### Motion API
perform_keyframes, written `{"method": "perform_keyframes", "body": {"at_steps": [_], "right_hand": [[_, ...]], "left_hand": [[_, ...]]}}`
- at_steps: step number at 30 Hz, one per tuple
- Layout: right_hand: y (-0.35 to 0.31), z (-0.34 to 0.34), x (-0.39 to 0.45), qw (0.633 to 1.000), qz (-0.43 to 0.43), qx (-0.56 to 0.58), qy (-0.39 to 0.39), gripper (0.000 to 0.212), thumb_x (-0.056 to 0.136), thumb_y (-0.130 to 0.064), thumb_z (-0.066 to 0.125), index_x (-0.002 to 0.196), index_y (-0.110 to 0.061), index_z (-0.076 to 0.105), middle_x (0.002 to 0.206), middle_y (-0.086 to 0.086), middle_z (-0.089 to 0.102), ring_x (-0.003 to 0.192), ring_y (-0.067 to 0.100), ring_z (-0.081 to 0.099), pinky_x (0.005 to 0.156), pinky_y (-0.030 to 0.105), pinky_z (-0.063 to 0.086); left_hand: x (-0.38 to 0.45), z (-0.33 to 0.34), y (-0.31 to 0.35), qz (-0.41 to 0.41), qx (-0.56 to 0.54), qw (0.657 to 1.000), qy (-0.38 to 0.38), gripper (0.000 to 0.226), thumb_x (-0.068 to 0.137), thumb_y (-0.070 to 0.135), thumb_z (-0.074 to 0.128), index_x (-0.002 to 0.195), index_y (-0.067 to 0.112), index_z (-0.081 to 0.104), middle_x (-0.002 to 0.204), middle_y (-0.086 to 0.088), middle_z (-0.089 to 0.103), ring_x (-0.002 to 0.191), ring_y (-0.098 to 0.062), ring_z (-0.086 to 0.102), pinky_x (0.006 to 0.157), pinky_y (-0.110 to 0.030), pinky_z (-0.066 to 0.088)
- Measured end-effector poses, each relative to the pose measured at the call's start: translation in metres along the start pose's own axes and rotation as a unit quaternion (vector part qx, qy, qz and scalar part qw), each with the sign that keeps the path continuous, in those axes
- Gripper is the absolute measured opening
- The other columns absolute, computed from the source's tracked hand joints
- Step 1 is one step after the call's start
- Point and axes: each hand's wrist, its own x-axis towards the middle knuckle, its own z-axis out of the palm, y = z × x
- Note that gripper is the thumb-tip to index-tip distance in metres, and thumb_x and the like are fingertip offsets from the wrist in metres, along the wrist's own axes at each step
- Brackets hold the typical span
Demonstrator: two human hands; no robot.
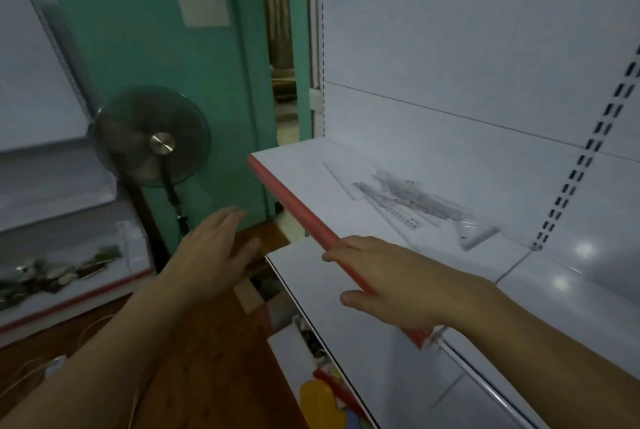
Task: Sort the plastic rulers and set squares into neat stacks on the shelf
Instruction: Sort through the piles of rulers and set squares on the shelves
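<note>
- Since the clear rulers and set squares [408, 201] are see-through plastic, they nearly vanish against the white shelf [301, 172]. They lie in a loose overlapping pile toward the back, a long ruler angled under a set square, printed scales crossing each other, so I'd say they're not yet sorted into stacks.
- One corner of the pile, a curved clear piece [474, 232], pokes out toward the slotted upright [585, 151] (could be a protractor or just a rounded set-square corner, too blurry to say).
- Neither hand has any of it. The right hand [401, 284] hangs over the shelf's red front edge [294, 206], fingers straight and relaxed, holding nothing. Whether it touches the edge or floats just above it, I can't tell. My guess is it's on its way in to the pile, which is near but not under it.
- The left hand [211, 248] is out in the air left of the shelf, flat, fingers together, also empty. Looks like it's waiting to help square up a stack.
- Further out: a lower shelf [346, 293] below the right hand, a pedestal fan [152, 137] by the green wall [138, 30], and another shelf unit [62, 293] with small dark items on the far left.
</note>
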Motion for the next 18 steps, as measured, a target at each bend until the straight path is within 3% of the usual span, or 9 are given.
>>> {"method": "perform_keyframes", "body": {"at_steps": [9, 11, 14, 18], "right_hand": [[0.068, -0.022, 0.115, 1.000, -0.008, 0.007, -0.003, 0.049, 0.103, -0.037, 0.049, 0.149, -0.023, 0.038, 0.147, -0.001, 0.041, 0.131, 0.019, 0.042, 0.110, 0.042, 0.040], [0.089, -0.019, 0.131, 1.000, -0.001, 0.011, 0.010, 0.054, 0.104, -0.038, 0.048, 0.154, -0.025, 0.031, 0.153, -0.003, 0.036, 0.136, 0.016, 0.037, 0.114, 0.039, 0.036], [0.119, -0.012, 0.134, 0.999, 0.044, 0.026, 0.014, 0.060, 0.104, -0.041, 0.048, 0.157, -0.025, 0.025, 0.158, -0.006, 0.030, 0.141, 0.013, 0.031, 0.117, 0.038, 0.031], [0.162, -0.012, 0.111, 0.988, 0.139, 0.040, 0.047, 0.059, 0.104, -0.041, 0.049, 0.157, -0.027, 0.028, 0.156, -0.009, 0.032, 0.141, 0.010, 0.031, 0.118, 0.033, 0.030]], "left_hand": [[0.120, 0.008, -0.028, 0.002, -0.011, 1.000, 0.006, 0.066, 0.096, 0.053, 0.045, 0.152, 0.020, 0.033, 0.156, -0.003, 0.037, 0.141, -0.021, 0.037, 0.116, -0.040, 0.031], [0.146, 0.016, -0.027, 0.010, -0.035, 0.999, -0.007, 0.069, 0.092, 0.056, 0.041, 0.151, 0.021, 0.035, 0.154, -0.005, 0.041, 0.139, -0.023, 0.040, 0.115, -0.042, 0.033], [0.193, 0.042, -0.019, 0.061, -0.038, 0.997, -0.029, 0.075, 0.090, 0.067, 0.035, 0.151, 0.024, 0.035, 0.156, -0.002, 0.039, 0.141, -0.023, 0.039, 0.116, -0.045, 0.033], [0.263, 0.077, 0.023, 0.147, -0.058, 0.987, -0.036, 0.066, 0.097, 0.057, 0.042, 0.151, 0.021, 0.035, 0.159, -0.002, 0.034, 0.144, -0.020, 0.034, 0.117, -0.036, 0.026]]}}
